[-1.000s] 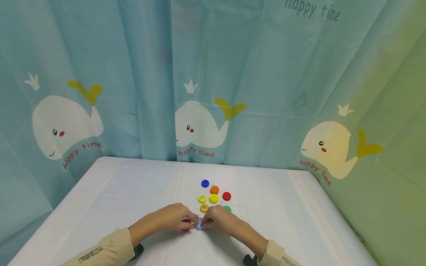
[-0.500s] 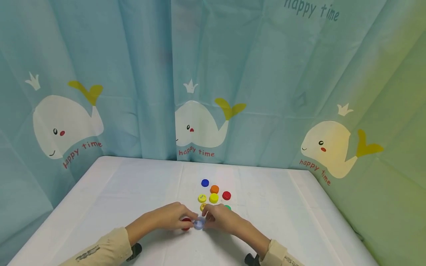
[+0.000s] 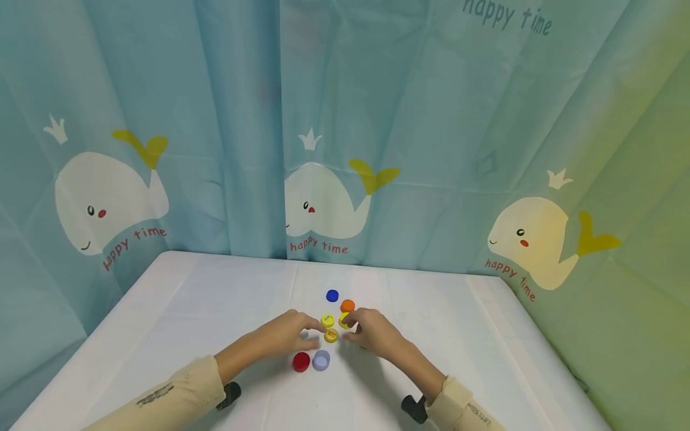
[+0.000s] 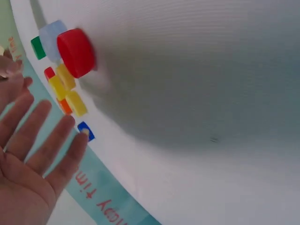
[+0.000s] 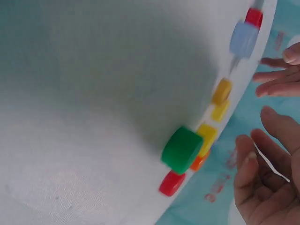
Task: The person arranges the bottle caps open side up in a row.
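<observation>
Red and pale to the near side of the worktop (image 3: 215,317), a red cap (image 3: 301,361) and a pale-blue cap (image 3: 321,360) lay just beside each other, perhaps paired deliberately. Both grips were released: the left grip (image 3: 288,336) hovered by the amber cap (image 3: 331,336), the right grip (image 3: 375,333) near a yellow cap (image 3: 342,321), fingers arched, I judged, to suit small round rims.
</observation>
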`<state>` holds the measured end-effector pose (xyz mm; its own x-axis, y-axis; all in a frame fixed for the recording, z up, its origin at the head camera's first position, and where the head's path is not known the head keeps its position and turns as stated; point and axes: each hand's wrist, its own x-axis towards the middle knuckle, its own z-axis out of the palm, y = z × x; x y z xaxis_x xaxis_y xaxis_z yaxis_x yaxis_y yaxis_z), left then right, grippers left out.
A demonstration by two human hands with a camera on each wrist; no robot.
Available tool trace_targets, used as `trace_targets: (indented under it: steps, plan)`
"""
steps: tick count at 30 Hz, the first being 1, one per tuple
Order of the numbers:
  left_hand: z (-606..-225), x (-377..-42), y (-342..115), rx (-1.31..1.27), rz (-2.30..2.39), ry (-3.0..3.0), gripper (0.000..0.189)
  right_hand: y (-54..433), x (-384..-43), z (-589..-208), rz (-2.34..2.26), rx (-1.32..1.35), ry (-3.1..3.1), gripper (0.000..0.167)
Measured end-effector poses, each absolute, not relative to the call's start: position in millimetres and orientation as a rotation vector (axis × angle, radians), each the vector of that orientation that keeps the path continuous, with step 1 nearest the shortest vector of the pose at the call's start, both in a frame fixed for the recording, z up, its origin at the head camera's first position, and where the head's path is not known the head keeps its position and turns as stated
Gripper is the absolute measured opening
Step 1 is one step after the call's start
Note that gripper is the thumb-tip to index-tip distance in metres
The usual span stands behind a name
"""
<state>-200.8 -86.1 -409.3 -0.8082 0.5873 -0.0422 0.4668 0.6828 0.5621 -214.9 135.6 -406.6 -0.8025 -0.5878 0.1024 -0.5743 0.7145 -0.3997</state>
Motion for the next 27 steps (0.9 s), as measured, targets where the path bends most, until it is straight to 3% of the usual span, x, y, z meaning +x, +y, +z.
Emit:
trace_targets:
  steps: [10,27]
  plan:
    - [-406.7,-221.4,-53.6,0.575,0.803,2.871,0.024,135.8,-238.1,-409.4,-0.642,-0.689,2.984,0.024]
    - [-414.0,-257.9,-33.0,0.559,0.636,2.888,0.027,136.0,-250.5,-421.0,-0.635,-0.566,2.914,0.026]
